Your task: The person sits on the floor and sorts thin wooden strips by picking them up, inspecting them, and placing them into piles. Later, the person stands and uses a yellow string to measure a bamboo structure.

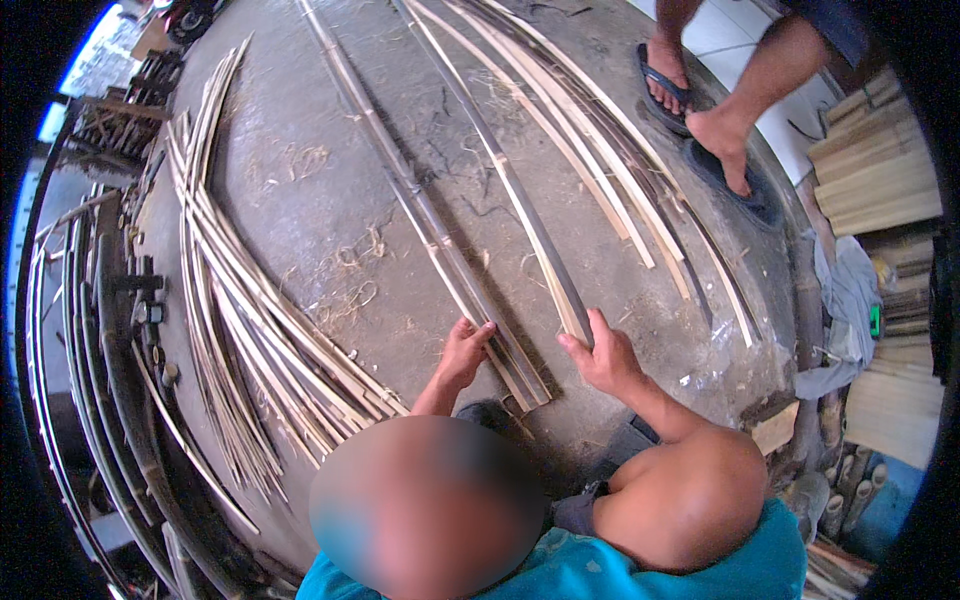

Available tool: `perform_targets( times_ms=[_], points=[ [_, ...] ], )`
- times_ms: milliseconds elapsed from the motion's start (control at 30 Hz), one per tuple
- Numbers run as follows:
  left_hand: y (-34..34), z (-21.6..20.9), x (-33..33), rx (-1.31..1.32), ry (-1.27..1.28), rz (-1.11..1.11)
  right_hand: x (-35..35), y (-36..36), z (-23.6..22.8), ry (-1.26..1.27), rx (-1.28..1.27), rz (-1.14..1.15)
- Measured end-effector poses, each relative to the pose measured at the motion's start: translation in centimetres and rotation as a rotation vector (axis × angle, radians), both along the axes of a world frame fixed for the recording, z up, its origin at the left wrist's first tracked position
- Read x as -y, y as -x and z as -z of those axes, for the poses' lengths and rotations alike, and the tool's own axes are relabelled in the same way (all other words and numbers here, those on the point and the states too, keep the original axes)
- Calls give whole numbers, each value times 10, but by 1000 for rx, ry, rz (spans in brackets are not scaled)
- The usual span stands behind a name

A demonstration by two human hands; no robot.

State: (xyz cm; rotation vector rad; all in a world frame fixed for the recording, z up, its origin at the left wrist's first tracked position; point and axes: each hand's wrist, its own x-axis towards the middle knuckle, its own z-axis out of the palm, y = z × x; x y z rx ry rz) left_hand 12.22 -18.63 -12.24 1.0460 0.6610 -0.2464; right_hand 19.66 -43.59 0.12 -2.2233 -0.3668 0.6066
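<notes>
My right hand point(606, 360) is closed around the near end of a long split bamboo strip point(525, 215), thumb along its side. The strip runs away up the floor, pale on one face and darker on the other. To its left, my left hand point(465, 352) grips the edge of long dark bamboo strips point(432, 240) that lie close together side by side. Their near ends point(535, 385) reach past that hand toward my feet. A blurred oval covers part of the view below my left hand.
Crossed pale bamboo strips point(260, 290) lie in a pile on the left. More strips point(600, 130) spread on the right, near another person's sandalled foot point(730, 150). Bamboo poles point(110, 360) stand along the left side. Shavings point(355, 295) litter the concrete floor point(290, 210).
</notes>
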Motion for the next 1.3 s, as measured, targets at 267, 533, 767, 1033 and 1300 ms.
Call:
perform_targets(
  times_ms=[267,533,767,1033,1300],
  points=[
    [10,21,-4,-91,-71,103,15,51,73,82,-7,-63],
    [19,9,14,-98,83,83,11,39,98,179,-91,-138],
    [25,-20,23,-38,162,43,-1,22,61,37,376,-203],
    [4,-49,-5,-101,-301,372,-11,53,67,-367,-1108,-220],
    [-104,-61,-153,354,-1386,45,15,84,68,-303,-1180,-326]
  ],
)
